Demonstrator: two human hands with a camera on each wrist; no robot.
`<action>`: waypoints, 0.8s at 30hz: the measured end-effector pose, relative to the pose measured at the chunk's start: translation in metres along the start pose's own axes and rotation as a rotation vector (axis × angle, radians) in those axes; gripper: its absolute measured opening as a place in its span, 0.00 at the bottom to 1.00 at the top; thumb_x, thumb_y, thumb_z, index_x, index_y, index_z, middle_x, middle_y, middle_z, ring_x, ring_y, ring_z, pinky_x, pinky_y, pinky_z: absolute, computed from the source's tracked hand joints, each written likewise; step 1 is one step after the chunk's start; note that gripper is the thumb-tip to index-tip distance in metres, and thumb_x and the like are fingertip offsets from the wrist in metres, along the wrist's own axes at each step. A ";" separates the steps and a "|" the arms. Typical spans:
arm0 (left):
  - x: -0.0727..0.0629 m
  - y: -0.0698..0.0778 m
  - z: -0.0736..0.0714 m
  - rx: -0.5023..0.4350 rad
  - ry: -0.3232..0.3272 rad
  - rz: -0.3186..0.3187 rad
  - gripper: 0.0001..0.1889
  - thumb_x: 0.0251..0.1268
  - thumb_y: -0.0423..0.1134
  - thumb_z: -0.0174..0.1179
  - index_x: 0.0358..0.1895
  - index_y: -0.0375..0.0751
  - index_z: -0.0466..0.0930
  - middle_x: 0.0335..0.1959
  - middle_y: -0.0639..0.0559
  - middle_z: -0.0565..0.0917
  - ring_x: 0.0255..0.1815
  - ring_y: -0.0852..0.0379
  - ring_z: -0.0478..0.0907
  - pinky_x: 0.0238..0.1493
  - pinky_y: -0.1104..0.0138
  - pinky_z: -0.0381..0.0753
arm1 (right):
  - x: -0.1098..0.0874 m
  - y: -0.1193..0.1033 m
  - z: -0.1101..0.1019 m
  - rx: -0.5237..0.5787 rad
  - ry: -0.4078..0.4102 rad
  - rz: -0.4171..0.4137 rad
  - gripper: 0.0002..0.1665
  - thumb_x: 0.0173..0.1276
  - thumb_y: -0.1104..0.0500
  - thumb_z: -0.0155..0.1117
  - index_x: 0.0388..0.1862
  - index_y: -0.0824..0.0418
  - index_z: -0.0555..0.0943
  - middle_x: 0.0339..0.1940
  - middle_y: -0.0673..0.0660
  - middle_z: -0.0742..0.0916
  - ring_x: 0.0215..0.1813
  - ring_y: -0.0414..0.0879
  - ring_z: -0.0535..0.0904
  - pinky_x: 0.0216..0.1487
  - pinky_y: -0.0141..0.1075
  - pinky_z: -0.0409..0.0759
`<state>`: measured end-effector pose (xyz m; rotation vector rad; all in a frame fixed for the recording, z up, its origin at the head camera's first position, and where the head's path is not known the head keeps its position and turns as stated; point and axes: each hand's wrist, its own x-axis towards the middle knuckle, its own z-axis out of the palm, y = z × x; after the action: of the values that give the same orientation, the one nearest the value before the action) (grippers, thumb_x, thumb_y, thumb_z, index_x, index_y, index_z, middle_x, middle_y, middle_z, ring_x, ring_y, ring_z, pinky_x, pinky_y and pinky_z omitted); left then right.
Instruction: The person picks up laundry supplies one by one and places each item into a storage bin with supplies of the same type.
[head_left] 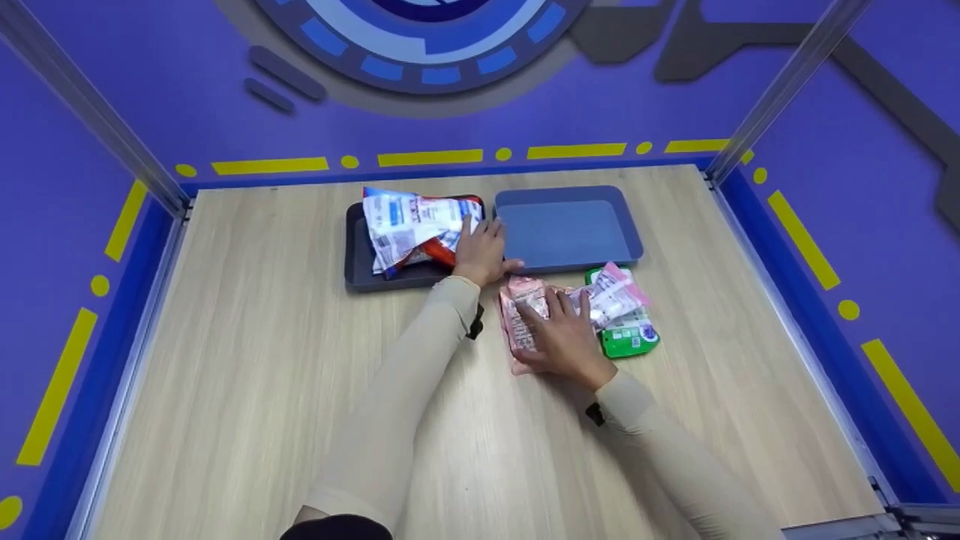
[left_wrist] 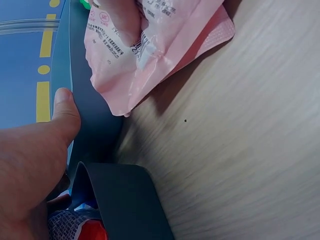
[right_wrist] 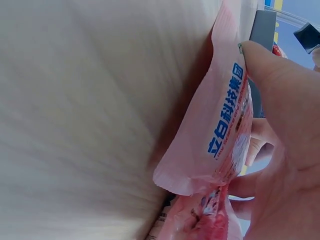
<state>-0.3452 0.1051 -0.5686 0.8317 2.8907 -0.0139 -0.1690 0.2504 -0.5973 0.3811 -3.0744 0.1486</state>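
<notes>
My left hand [head_left: 484,249] rests at the right end of a dark grey tray [head_left: 356,279]; its fingers reach over a white, blue and red packet [head_left: 420,217] lying in that tray. In the left wrist view its thumb [left_wrist: 65,107] is stretched out, while the other fingers are mostly hidden behind the palm. My right hand [head_left: 564,341] grips a pink printed pouch [head_left: 517,319] from above, fingers spread across it. In the right wrist view the thumb lies along the edge of the pouch [right_wrist: 215,125], which bears blue lettering.
A blue-grey tray [head_left: 566,225] stands right beside the dark one. Right of the pink pouch, a white-and-pink packet [head_left: 615,296] overlaps a green-and-white packet [head_left: 630,341] on the wooden table [head_left: 247,360]. Blue-purple panels [head_left: 187,97] enclose the back and sides.
</notes>
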 end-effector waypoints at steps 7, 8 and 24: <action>-0.004 -0.001 -0.002 0.008 0.013 0.001 0.46 0.70 0.71 0.52 0.81 0.43 0.60 0.82 0.47 0.60 0.81 0.49 0.57 0.82 0.46 0.40 | 0.001 0.000 0.000 -0.010 0.057 -0.035 0.48 0.57 0.28 0.72 0.73 0.46 0.76 0.72 0.72 0.74 0.70 0.69 0.71 0.70 0.78 0.51; -0.005 -0.001 -0.003 0.006 0.013 0.001 0.46 0.70 0.70 0.52 0.81 0.42 0.60 0.82 0.47 0.60 0.81 0.49 0.57 0.82 0.46 0.40 | 0.001 0.001 0.000 -0.006 0.059 -0.036 0.48 0.57 0.29 0.72 0.73 0.46 0.76 0.71 0.72 0.75 0.70 0.69 0.71 0.70 0.78 0.51; 0.003 -0.002 0.002 0.012 -0.012 0.011 0.48 0.69 0.72 0.51 0.81 0.43 0.58 0.83 0.48 0.57 0.82 0.48 0.55 0.82 0.45 0.36 | 0.002 0.002 -0.009 0.041 0.052 -0.033 0.46 0.53 0.32 0.78 0.70 0.46 0.80 0.68 0.68 0.79 0.67 0.69 0.72 0.69 0.79 0.52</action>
<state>-0.3491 0.1050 -0.5712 0.8462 2.8777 -0.0346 -0.1708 0.2526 -0.5889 0.4224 -3.0163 0.2175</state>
